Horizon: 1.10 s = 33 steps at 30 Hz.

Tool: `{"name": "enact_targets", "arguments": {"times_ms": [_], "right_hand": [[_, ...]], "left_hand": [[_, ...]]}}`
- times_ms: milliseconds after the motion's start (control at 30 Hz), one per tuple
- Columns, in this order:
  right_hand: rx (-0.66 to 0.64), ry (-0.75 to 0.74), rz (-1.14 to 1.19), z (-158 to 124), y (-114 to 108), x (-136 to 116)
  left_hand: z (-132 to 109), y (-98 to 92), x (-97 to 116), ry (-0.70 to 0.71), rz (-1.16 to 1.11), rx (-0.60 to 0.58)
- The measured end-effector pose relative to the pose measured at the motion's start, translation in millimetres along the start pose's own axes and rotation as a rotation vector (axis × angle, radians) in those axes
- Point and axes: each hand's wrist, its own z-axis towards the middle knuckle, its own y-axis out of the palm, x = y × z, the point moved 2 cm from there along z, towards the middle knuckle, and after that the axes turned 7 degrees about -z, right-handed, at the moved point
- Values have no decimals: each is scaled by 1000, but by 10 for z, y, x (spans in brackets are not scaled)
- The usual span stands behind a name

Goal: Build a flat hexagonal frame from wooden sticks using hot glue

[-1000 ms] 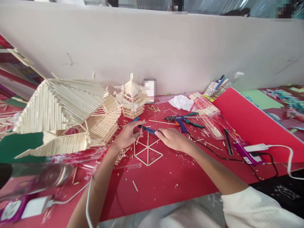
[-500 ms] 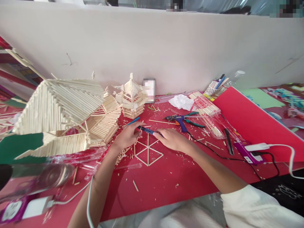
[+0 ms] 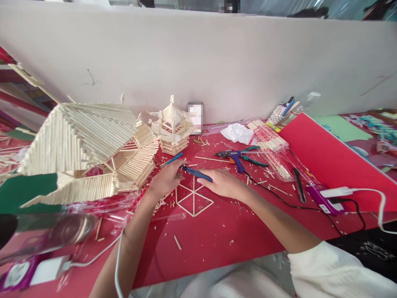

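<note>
Over the top of a flat hexagonal frame of thin wooden sticks (image 3: pixel 194 203), both hands meet at a slim dark blue utility knife (image 3: pixel 198 174). My right hand (image 3: pixel 221 184) is closed around the knife's handle, its black tip pointing left. My left hand (image 3: pixel 166 180) is closed at that tip, fingers pinched; what lies between them is hidden. A blue pen-like object (image 3: pixel 173 159) lies just behind the left hand. The frame lies on the red table, its upper edge partly covered by the hands.
Left stands a large stick-built roof model (image 3: pixel 93 132); behind, a small stick pagoda (image 3: pixel 173 128) and a phone (image 3: pixel 195 118). Rightward lie a glue gun (image 3: pixel 234 156) with its cord, green-handled pliers (image 3: pixel 254 161), bagged sticks (image 3: pixel 273 153), a black cutter (image 3: pixel 299 184) and a purple power strip (image 3: pixel 325 200).
The knife's handle has turned slightly in my right hand and shows more of its side. My right hand has shifted a little; my left hand stays nearly in place.
</note>
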Motion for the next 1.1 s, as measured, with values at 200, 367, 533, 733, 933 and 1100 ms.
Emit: {"name": "enact_targets", "arguments": {"times_ms": [200, 367, 533, 733, 933, 1100], "right_hand": [[-2, -26, 91, 5, 55, 17], [12, -25, 83, 6, 85, 40], [30, -34, 60, -11, 71, 35], [19, -27, 94, -12, 66, -16], [20, 7, 54, -23, 61, -72], [8, 7, -1, -42, 17, -54]], "left_hand": [[-2, 1, 10, 20, -34, -6], [16, -29, 85, -49, 67, 50], [9, -16, 87, -19, 115, 64], [-5, 9, 38, -7, 91, 42], [11, -30, 63, -15, 46, 18], [24, -34, 91, 25, 52, 57]]}}
